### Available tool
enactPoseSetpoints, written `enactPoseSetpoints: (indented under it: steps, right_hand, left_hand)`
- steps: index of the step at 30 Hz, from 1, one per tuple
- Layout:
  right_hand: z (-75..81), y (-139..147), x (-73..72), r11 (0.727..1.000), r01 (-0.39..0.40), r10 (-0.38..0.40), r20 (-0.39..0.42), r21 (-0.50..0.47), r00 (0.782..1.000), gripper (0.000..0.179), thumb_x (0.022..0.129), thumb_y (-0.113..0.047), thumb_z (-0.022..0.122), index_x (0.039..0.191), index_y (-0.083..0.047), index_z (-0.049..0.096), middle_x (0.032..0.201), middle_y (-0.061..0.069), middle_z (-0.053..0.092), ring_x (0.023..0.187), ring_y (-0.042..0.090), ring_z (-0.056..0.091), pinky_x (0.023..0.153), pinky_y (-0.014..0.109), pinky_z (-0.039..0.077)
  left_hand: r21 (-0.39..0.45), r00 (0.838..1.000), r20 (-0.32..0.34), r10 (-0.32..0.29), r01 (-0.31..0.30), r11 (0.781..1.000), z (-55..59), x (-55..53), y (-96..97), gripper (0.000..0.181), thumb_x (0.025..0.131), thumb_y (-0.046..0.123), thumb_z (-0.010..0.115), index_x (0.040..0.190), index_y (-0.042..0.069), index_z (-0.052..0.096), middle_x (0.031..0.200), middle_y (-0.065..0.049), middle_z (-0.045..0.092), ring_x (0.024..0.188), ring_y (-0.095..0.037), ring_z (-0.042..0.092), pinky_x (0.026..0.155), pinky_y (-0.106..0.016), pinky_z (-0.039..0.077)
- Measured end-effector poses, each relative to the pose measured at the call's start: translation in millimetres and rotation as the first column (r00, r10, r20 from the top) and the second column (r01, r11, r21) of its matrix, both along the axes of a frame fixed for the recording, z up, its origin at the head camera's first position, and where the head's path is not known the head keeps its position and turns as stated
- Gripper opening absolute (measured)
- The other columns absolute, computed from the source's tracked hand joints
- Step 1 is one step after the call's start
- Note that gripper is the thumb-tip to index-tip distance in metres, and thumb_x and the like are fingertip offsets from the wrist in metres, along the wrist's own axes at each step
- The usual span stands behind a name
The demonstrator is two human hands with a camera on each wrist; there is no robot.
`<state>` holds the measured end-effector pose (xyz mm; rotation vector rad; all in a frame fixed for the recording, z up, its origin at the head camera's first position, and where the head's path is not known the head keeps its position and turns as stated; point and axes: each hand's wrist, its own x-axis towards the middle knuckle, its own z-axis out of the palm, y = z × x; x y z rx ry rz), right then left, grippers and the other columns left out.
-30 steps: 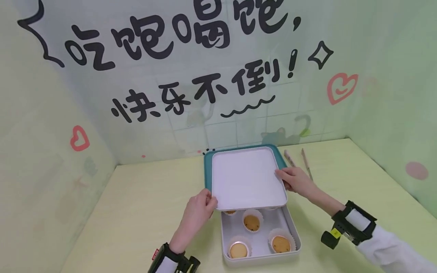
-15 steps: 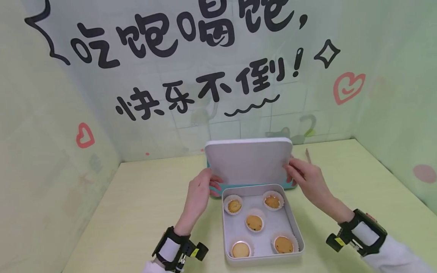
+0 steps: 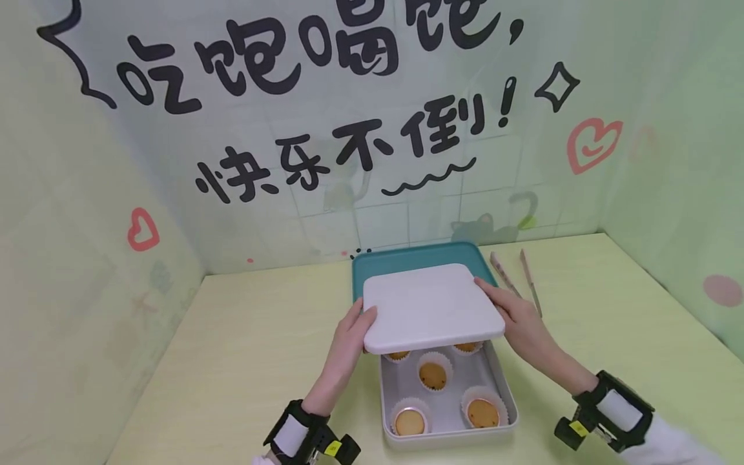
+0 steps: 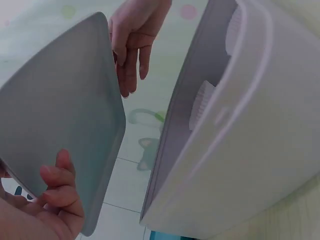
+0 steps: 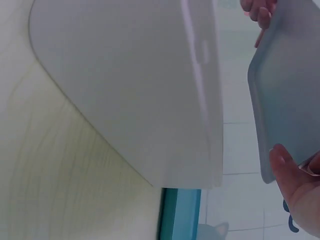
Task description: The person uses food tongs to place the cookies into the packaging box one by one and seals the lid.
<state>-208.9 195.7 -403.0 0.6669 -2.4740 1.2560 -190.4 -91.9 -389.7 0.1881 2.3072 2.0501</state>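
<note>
A white lid (image 3: 430, 309) is held in the air over the back part of a white rectangular box (image 3: 447, 441), tilted down towards me. My left hand (image 3: 347, 339) grips its left edge, thumb on top; in the left wrist view the fingers (image 4: 61, 187) lie against the underside. At the opposite edge, my right hand (image 3: 520, 326) holds the lid between thumb and fingers. Inside the box sit several small round cakes in white paper cups, among them a middle cake (image 3: 433, 376) and a front right cake (image 3: 482, 413). The lid partly hides the back cups.
A teal tray (image 3: 418, 256) lies behind the box, partly covered by the lid. To its right, two slim utensils (image 3: 530, 281) with pinkish handles rest on the pale wooden table (image 3: 244, 361). Printed walls enclose the table at the back and sides.
The lid stood nearly upright half a second ago. Both hands have turned it down over the box, its smooth face now up, and the back cups are partly covered again.
</note>
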Motion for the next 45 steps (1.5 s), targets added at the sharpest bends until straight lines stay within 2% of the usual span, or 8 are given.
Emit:
enactPoseSetpoints:
  steps: [4, 8, 12, 15, 22, 32, 42, 45]
  right_hand:
    - [2.6, -1, 7.0, 0.993, 0.007, 0.020, 0.229, -0.116, 0.973, 0.040, 0.098, -0.017, 0.037, 0.134, 0.000, 0.039, 0.133, 0.016, 0.040, 0.120, 0.029, 0.038, 0.088, 0.030, 0.038]
    - [5.1, -6, 13.0, 0.990, 0.038, 0.005, 0.307, -0.135, 0.952, 0.050, 0.097, -0.027, 0.042, 0.136, 0.002, 0.033, 0.135, 0.018, 0.037, 0.122, 0.029, 0.036, 0.089, 0.036, 0.037]
    - [4.0, -10, 17.4, 0.992, 0.026, 0.011, 0.302, -0.120, 0.953, 0.055, 0.095, -0.022, 0.047, 0.137, 0.006, 0.027, 0.132, 0.023, 0.037, 0.118, 0.030, 0.038, 0.084, 0.022, 0.038]
    - [2.1, -10, 21.6, 0.996, 0.035, -0.008, 0.315, -0.078, 0.949, 0.057, 0.095, -0.023, 0.047, 0.137, 0.009, 0.024, 0.132, 0.026, 0.035, 0.119, 0.031, 0.037, 0.084, 0.026, 0.039]
    - [-5.0, -10, 31.7, 0.995, 0.069, -0.089, 0.299, 0.077, 0.950, 0.059, 0.095, -0.025, 0.047, 0.133, 0.014, 0.026, 0.129, 0.030, 0.038, 0.116, 0.038, 0.040, 0.085, 0.046, 0.039]
    - [-21.0, -12, 46.5, 0.954, 0.069, -0.134, 0.211, 0.292, 0.968, 0.057, 0.094, -0.024, 0.048, 0.131, 0.016, 0.030, 0.106, 0.020, 0.054, 0.088, 0.023, 0.051, 0.071, 0.038, 0.041]
    - [-22.9, -10, 51.9, 0.905, 0.053, -0.136, 0.170, 0.422, 0.976, 0.054, 0.093, -0.026, 0.050, 0.135, 0.005, 0.034, 0.082, 0.002, 0.046, 0.065, 0.012, 0.042, 0.061, 0.031, 0.039]
    - [-23.3, -9, 52.9, 0.881, 0.052, -0.139, 0.152, 0.471, 0.978, 0.055, 0.093, -0.028, 0.049, 0.134, 0.005, 0.035, 0.085, 0.004, 0.048, 0.065, 0.013, 0.044, 0.061, 0.032, 0.040]
  left_hand:
    - [-0.056, 0.999, -0.026, 0.035, -0.036, 0.998, -9.4, 1.1, 2.3, 0.056, 0.094, 0.029, 0.047, 0.135, -0.005, 0.031, 0.102, -0.019, 0.058, 0.081, -0.021, 0.057, 0.067, -0.033, 0.045]
    - [-0.148, 0.998, -0.055, 0.045, -0.052, 0.988, -13.5, 2.4, 4.0, 0.054, 0.094, 0.030, 0.047, 0.134, -0.003, 0.034, 0.086, -0.012, 0.061, 0.072, -0.020, 0.058, 0.061, -0.033, 0.045]
    - [-0.253, 0.995, -0.101, 0.016, -0.041, 0.967, -15.9, 4.4, 5.5, 0.052, 0.094, 0.030, 0.046, 0.132, -0.004, 0.036, 0.072, -0.007, 0.057, 0.062, -0.016, 0.054, 0.050, -0.030, 0.041]
    - [-0.347, 0.991, -0.130, -0.015, -0.031, 0.937, -18.0, 7.0, 6.4, 0.050, 0.094, 0.029, 0.046, 0.130, -0.005, 0.037, 0.064, -0.005, 0.054, 0.056, -0.015, 0.050, 0.045, -0.028, 0.037]
    - [-0.573, 0.986, -0.145, -0.077, -0.020, 0.820, -25.2, 17.3, 6.5, 0.051, 0.094, 0.032, 0.044, 0.121, -0.011, 0.040, 0.066, -0.008, 0.053, 0.050, -0.014, 0.046, 0.040, -0.029, 0.033]
    - [-0.718, 0.978, -0.193, -0.079, -0.086, 0.691, -40.6, 33.1, 10.9, 0.047, 0.093, 0.031, 0.045, 0.116, -0.010, 0.042, 0.056, -0.008, 0.049, 0.048, -0.021, 0.050, 0.042, -0.034, 0.037]
    - [-0.762, 0.978, -0.196, -0.067, -0.109, 0.638, -45.3, 35.9, 16.1, 0.051, 0.092, 0.033, 0.046, 0.117, -0.011, 0.043, 0.058, -0.012, 0.051, 0.049, -0.024, 0.052, 0.042, -0.035, 0.038]
    - [-0.774, 0.979, -0.194, -0.066, -0.111, 0.623, -44.9, 37.3, 17.7, 0.051, 0.092, 0.034, 0.047, 0.117, -0.010, 0.044, 0.057, -0.011, 0.050, 0.048, -0.024, 0.052, 0.041, -0.035, 0.037]
